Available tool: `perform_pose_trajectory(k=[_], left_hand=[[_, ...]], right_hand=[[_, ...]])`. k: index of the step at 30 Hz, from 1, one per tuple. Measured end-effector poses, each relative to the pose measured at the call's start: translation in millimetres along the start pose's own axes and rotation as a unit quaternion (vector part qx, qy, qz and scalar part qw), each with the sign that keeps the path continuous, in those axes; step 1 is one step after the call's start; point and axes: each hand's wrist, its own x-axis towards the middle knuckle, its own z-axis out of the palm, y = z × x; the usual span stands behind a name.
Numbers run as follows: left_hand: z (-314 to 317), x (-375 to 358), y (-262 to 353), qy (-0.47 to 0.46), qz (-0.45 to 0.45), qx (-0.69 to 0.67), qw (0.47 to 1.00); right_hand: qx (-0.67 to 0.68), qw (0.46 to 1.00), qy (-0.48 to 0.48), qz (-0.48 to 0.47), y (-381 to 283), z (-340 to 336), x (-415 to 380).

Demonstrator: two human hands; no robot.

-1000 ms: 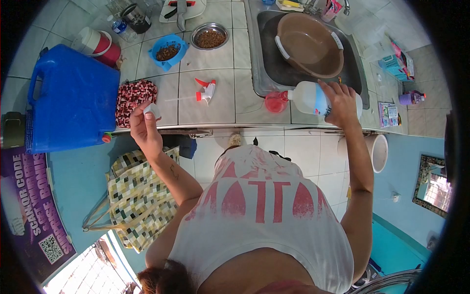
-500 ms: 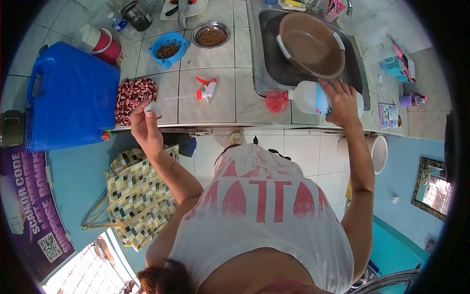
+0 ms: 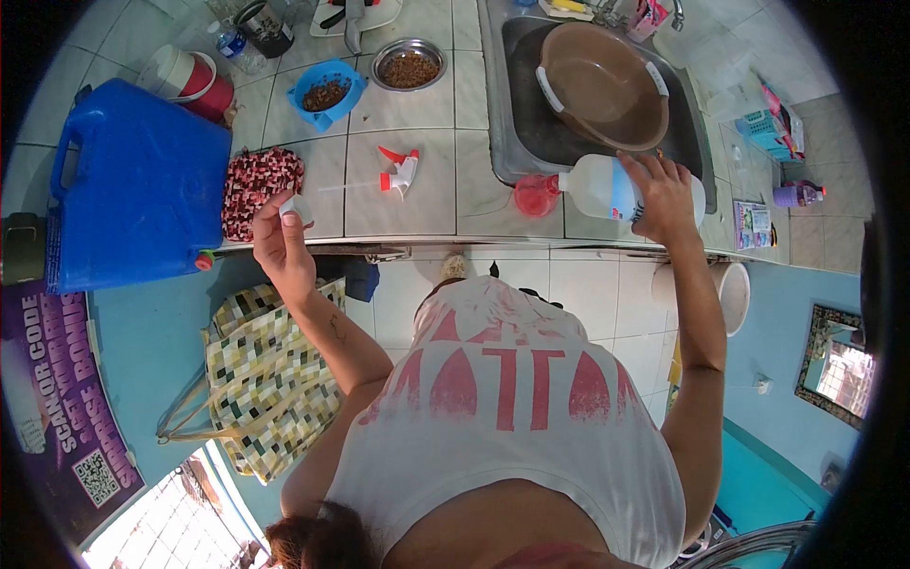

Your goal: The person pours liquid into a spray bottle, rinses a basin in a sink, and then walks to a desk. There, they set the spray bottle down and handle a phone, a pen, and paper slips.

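My right hand (image 3: 661, 197) is wrapped round a white plastic bottle (image 3: 592, 188) with a blue label. The bottle lies tilted nearly sideways, its mouth at a red translucent spray bottle (image 3: 536, 195) on the counter's front edge. Whether liquid is flowing cannot be seen. My left hand (image 3: 282, 241) pinches a small white bottle cap (image 3: 296, 208) between thumb and fingers, in front of a red and black woven mat (image 3: 265, 185). A red and white spray trigger (image 3: 402, 174) with its thin tube lies on the tiles between my hands.
A brown basin (image 3: 607, 90) sits in the metal sink (image 3: 507, 123). A blue bowl (image 3: 325, 95) and a steel bowl (image 3: 409, 64) hold brown kibble. A large blue jug (image 3: 142, 190) stands at the left. Below the counter hangs a checkered bag (image 3: 270, 379).
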Motion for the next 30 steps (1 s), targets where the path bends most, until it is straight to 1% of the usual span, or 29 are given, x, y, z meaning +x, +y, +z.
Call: perform_pose_trajectory(k=[10, 13, 16, 30], left_hand=[[2.1, 1.2, 0.4, -0.007, 0.015, -0.003, 1.000], [3.6, 0.8, 0.2, 0.010, 0.007, -0.006, 1.000], [0.1, 1.0, -2.0, -0.006, 0.009, -0.006, 1.000], [1.8, 1.1, 0.1, 0.012, 0.001, 0.010, 1.000]], right_hand=[[0.006, 1.000, -0.002, -0.002, 0.3, -5.0, 1.0], [0.005, 1.000, -0.005, -0.004, 0.1, -6.3, 2.0], [0.000, 1.000, 0.003, -0.010, -0.1, -6.9, 2.6], [0.003, 1.000, 0.008, -0.015, -1.2, -9.6, 5.8]])
